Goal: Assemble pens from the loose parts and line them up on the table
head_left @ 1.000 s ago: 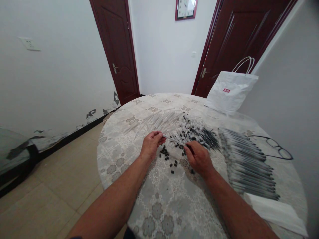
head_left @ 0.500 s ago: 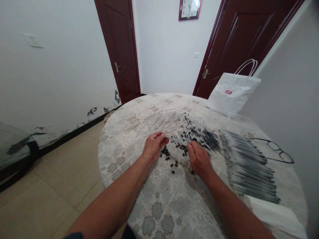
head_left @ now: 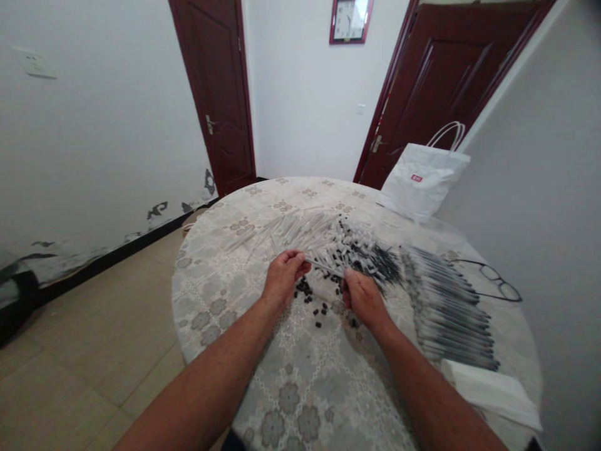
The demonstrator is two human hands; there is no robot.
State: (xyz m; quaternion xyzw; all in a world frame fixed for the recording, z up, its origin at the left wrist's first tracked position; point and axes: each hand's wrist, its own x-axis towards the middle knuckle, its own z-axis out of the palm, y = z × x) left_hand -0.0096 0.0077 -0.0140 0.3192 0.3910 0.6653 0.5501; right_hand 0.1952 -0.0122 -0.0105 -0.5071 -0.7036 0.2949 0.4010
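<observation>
My left hand is closed in a pinch on one end of a thin clear pen barrel. Across from it, my right hand is closed on the barrel's other end. Both hands hover low over a round table with a flowered cloth. Below and between them lie several small black caps. Just beyond the hands sits a heap of clear barrels, and to its right a pile of white and black parts and thin dark refills.
Several finished dark pens lie in a row at the right, with folded white paper at their near end. Spectacles rest by the wall. A white paper bag stands at the back. Two dark doors and tiled floor lie beyond.
Both hands stay on the barrel; my right hand has closed in slightly toward the left. The view has shifted a little, so the table sits further left.
</observation>
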